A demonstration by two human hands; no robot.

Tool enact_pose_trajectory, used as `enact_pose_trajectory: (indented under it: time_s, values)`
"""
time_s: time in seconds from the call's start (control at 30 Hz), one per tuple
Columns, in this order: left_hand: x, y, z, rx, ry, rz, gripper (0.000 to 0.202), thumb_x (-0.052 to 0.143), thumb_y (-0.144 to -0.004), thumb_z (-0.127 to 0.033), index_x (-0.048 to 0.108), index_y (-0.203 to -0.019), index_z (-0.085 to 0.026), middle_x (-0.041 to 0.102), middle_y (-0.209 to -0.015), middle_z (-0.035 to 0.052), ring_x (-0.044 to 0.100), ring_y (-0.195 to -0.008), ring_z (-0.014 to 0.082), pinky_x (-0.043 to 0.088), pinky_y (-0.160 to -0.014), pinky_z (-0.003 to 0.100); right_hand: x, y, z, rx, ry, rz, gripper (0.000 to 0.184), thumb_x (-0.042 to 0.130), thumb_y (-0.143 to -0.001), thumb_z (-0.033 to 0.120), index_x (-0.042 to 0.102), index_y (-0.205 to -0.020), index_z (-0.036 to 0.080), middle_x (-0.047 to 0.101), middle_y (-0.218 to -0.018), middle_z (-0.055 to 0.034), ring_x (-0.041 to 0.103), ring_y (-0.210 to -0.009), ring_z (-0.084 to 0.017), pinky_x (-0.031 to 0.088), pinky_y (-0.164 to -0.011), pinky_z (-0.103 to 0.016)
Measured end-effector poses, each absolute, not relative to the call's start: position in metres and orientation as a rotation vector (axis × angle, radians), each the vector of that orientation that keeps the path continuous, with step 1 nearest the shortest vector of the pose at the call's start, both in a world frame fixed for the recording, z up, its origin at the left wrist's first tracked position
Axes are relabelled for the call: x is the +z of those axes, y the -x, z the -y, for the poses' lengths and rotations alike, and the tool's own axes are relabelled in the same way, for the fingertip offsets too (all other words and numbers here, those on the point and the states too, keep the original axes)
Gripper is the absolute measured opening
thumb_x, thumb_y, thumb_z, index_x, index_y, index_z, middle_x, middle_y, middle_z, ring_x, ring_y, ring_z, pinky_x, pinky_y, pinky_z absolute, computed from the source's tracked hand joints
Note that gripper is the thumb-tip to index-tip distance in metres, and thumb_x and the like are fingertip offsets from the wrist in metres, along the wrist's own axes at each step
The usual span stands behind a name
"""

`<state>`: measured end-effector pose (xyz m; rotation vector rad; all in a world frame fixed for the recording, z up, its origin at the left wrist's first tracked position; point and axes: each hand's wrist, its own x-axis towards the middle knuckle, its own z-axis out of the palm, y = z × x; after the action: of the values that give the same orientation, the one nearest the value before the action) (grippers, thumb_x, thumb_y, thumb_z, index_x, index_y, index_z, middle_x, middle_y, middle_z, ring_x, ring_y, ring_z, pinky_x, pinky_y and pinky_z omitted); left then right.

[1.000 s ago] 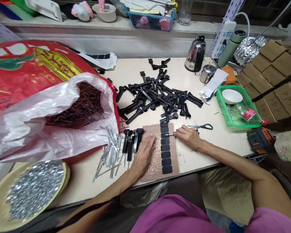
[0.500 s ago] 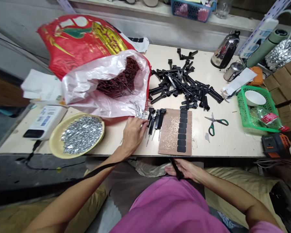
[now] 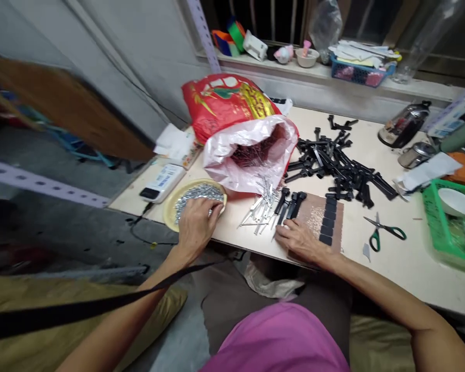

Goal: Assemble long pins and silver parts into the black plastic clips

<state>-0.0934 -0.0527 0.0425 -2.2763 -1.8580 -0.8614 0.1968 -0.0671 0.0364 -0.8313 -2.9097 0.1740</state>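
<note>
My left hand is at the near right side of a yellow bowl heaped with small shiny metal pieces. Thumb and fingertips are pinched together; whatever is between them is too small to make out. My right hand rests at the table's front edge, fingers curled at the lower ends of a short row of black plastic parts with thin metal rods. Its fingertips close on the end of one black part. Loose metal rods lie between both hands.
Behind the hands, a red bag lies open with dark rods inside. Several black parts are piled to its right. A brown board with black stickers, scissors and a green basket stand further right. A white device sits left.
My left hand has moved left from the black parts to the bowl. My right hand has come up from my lap onto the row of black parts. The view has turned left.
</note>
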Motion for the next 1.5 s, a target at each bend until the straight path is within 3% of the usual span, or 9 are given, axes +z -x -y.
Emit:
enact_pose_trajectory:
  time_s: [0.17, 0.4, 0.53, 0.7, 0.97, 1.1, 1.23, 1.33, 1.5]
  values:
    - [0.027, 0.136, 0.040, -0.695, 2.350, 1.953, 0.029, 0.044, -0.088, -0.034, 0.069, -0.083, -0.021, 0.065, -0.077, 0.0083, 0.054, -0.077, 0.0251, 0.044, -0.071, 0.036, 0.018, -0.183, 0.023, -0.132, 0.467, 3.065, 0.031, 0.040, -0.093, 0.005, 0.063, -0.075, 0.015, 0.059, -0.074, -0.0054, 0.047, -0.078, -0.018, 0.034, -0.070, -0.032]
    - [0.005, 0.143, 0.016, -0.536, 2.438, 1.939, 0.031, 0.042, -0.088, -0.030, 0.069, -0.094, -0.017, 0.065, -0.083, 0.0122, 0.056, -0.084, 0.0275, 0.047, -0.077, 0.039, 0.013, -0.184, 0.013, -0.279, 0.438, 3.020, 0.028, 0.040, -0.090, 0.000, 0.064, -0.081, 0.013, 0.059, -0.074, -0.0063, 0.046, -0.075, -0.018, 0.035, -0.075, -0.033]
    - [0.007, 0.143, 0.004, -0.516, 2.498, 1.966, 0.029, 0.041, -0.088, -0.029, 0.067, -0.092, -0.016, 0.066, -0.087, 0.0115, 0.057, -0.089, 0.0270, 0.047, -0.081, 0.039, 0.012, -0.181, 0.003, -0.259, 0.433, 3.040, 0.029, 0.039, -0.091, 0.002, 0.061, -0.079, 0.015, 0.058, -0.074, -0.0047, 0.046, -0.075, -0.018, 0.033, -0.074, -0.032]
    - [0.012, 0.144, 0.001, -0.389, 2.497, 2.061, 0.031, 0.036, -0.087, -0.028, 0.064, -0.081, -0.015, 0.066, -0.085, 0.0131, 0.057, -0.087, 0.0282, 0.046, -0.081, 0.041, 0.020, -0.183, -0.004, -0.228, 0.474, 2.967, 0.024, 0.038, -0.094, 0.005, 0.060, -0.091, 0.015, 0.061, -0.085, -0.0055, 0.046, -0.079, -0.018, 0.031, -0.074, -0.031]
    - [0.018, 0.142, 0.004, -0.464, 2.495, 2.115, 0.019, 0.041, -0.080, -0.029, 0.056, -0.070, -0.021, 0.064, -0.077, 0.0115, 0.057, -0.083, 0.0284, 0.045, -0.078, 0.041, 0.032, -0.186, 0.007, -0.176, 0.604, 3.063, 0.029, 0.038, -0.095, 0.007, 0.062, -0.080, 0.014, 0.060, -0.078, -0.0052, 0.045, -0.076, -0.017, 0.032, -0.070, -0.032]
    - [0.040, 0.134, 0.010, -0.769, 2.351, 2.331, 0.012, 0.047, -0.075, -0.030, 0.051, -0.067, -0.022, 0.061, -0.072, 0.0078, 0.056, -0.076, 0.0250, 0.044, -0.076, 0.038, 0.026, -0.177, 0.011, -0.250, 0.671, 3.065, 0.030, 0.039, -0.092, 0.003, 0.063, -0.078, 0.012, 0.059, -0.075, -0.0067, 0.046, -0.076, -0.018, 0.034, -0.068, -0.032]
    - [0.065, 0.117, 0.019, -1.434, 2.105, 2.785, 0.018, 0.060, -0.070, -0.037, 0.054, -0.071, -0.020, 0.059, -0.066, 0.0013, 0.054, -0.062, 0.0172, 0.044, -0.065, 0.031, 0.021, -0.177, 0.008, -0.260, 0.559, 2.987, 0.031, 0.040, -0.091, 0.002, 0.062, -0.073, 0.013, 0.061, -0.075, -0.0059, 0.048, -0.073, -0.017, 0.036, -0.069, -0.032]
    - [0.074, 0.094, 0.024, -1.944, 2.091, 2.929, 0.030, 0.072, -0.059, -0.042, 0.057, -0.070, -0.018, 0.058, -0.061, -0.0013, 0.052, -0.057, 0.0132, 0.043, -0.059, 0.026, 0.026, -0.180, 0.004, -0.236, 0.561, 2.782, 0.028, 0.037, -0.093, 0.005, 0.061, -0.081, 0.013, 0.065, -0.086, -0.0072, 0.051, -0.078, -0.016, 0.039, -0.073, -0.032]
    - [0.069, 0.053, 0.022, -2.275, 2.208, 3.044, 0.042, 0.081, -0.048, -0.043, 0.066, -0.075, -0.014, 0.063, -0.064, 0.0001, 0.051, -0.052, 0.0097, 0.040, -0.053, 0.023, 0.043, -0.182, -0.002, 0.304, 0.942, 2.293, 0.017, 0.039, -0.095, 0.021, 0.054, -0.089, 0.016, 0.064, -0.084, -0.0062, 0.055, -0.079, -0.016, 0.043, -0.072, -0.030]
